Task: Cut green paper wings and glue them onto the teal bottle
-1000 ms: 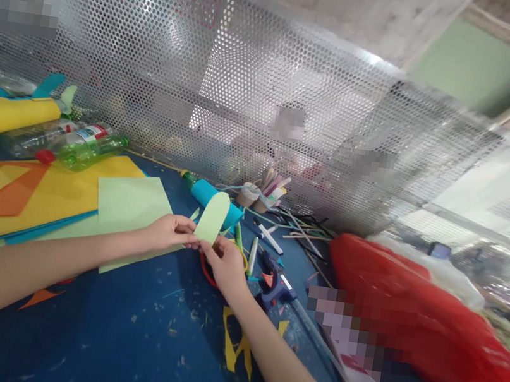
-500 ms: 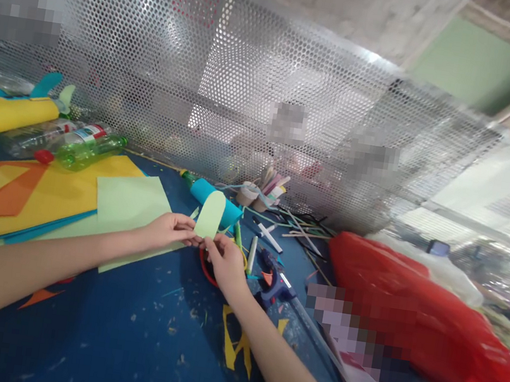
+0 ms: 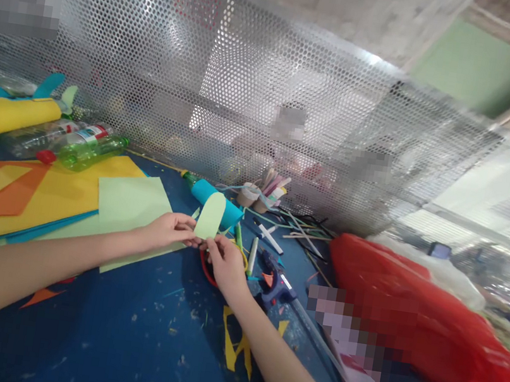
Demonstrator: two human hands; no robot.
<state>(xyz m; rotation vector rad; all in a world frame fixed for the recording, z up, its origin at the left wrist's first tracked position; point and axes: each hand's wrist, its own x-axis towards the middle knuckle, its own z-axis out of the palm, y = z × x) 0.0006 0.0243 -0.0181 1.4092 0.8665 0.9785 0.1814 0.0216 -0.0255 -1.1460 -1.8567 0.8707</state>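
Note:
A light green paper piece with a rounded top [image 3: 211,215] stands upright between my hands above the blue table [image 3: 127,338]. My left hand [image 3: 172,230] pinches its lower left corner, and my right hand [image 3: 225,260] pinches the lower right edge. Just behind the piece lies a green bottle wrapped in blue paper [image 3: 204,191]. Below my hands, partly hidden by the right one, are red-handled scissors [image 3: 205,271]. To the right of my right hand is a blue glue gun [image 3: 276,287] with a clear glue stick running out of it.
Colored paper sheets [image 3: 73,189] lie at left, with plastic bottles [image 3: 93,151] and a yellow-wrapped bottle [image 3: 12,115] behind. Yellow scraps [image 3: 232,344] lie near my right forearm. Markers [image 3: 269,236] and small cups [image 3: 248,195] stand beyond. A red plastic bag [image 3: 410,310] fills the right; perforated metal mesh [image 3: 157,74] borders the back.
The view has shifted very slightly. Both hands keep the same hold on the green paper piece, with hardly any motion.

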